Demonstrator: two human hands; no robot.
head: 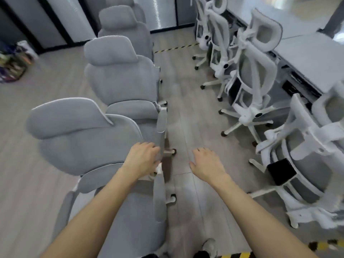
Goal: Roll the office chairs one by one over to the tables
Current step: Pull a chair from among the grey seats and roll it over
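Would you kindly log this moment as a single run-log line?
left hand: grips nearest grey chair's armrest | right hand: open over floor | white mesh chairs: at tables

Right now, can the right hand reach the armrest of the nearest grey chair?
Probably yes. The right hand hangs open over bare floor, with nothing between it and the armrest, which the left hand already touches.

Hidden or unclear, from my feed:
- My left hand (pixel 143 159) covers the nearest grey chair (pixel 89 138) at its back edge; finger contact smeared by blur.
- Mesh chair (pixel 305 164) at 3 o'clock: cut by the frame edge, blurred.
- Tables (pixel 307 58) at 2 o'clock: cropped.
- Clutter (pixel 13 60) at 10 o'clock: unidentifiable.
- My shoe (pixel 209 246) at 6 o'clock: partly cut off.
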